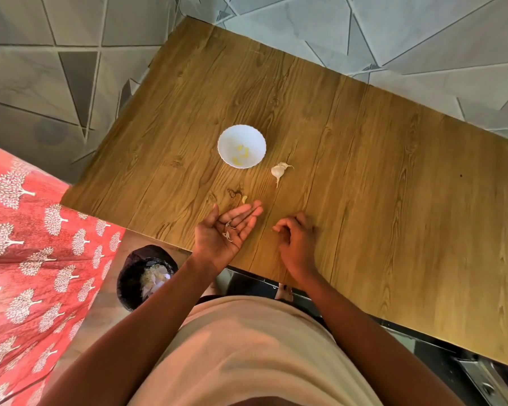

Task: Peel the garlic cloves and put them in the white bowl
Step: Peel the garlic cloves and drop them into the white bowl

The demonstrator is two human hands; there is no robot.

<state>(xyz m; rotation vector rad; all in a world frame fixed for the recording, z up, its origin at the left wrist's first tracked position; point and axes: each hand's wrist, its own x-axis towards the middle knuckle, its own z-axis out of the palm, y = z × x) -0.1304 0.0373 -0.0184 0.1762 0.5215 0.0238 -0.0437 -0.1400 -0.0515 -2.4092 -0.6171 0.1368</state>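
The white bowl [241, 146] stands on the wooden table [364, 159] with several peeled yellow cloves inside. To its right lies a partly stripped garlic bulb [278, 171]. One peeled clove [244, 199] rests on the table just beyond my left fingertips. My left hand [226, 232] lies palm up at the table's near edge, fingers apart, with small scraps of garlic skin [228, 230] on the palm. My right hand [295, 238] rests on the table to the right, fingers curled down; whether it pinches anything is hidden.
A dark waste bin [143, 273] with garlic skins in it stands on the floor below the table's near-left edge. A red patterned cloth [33, 259] covers something at the left. Grey tiled floor surrounds the table.
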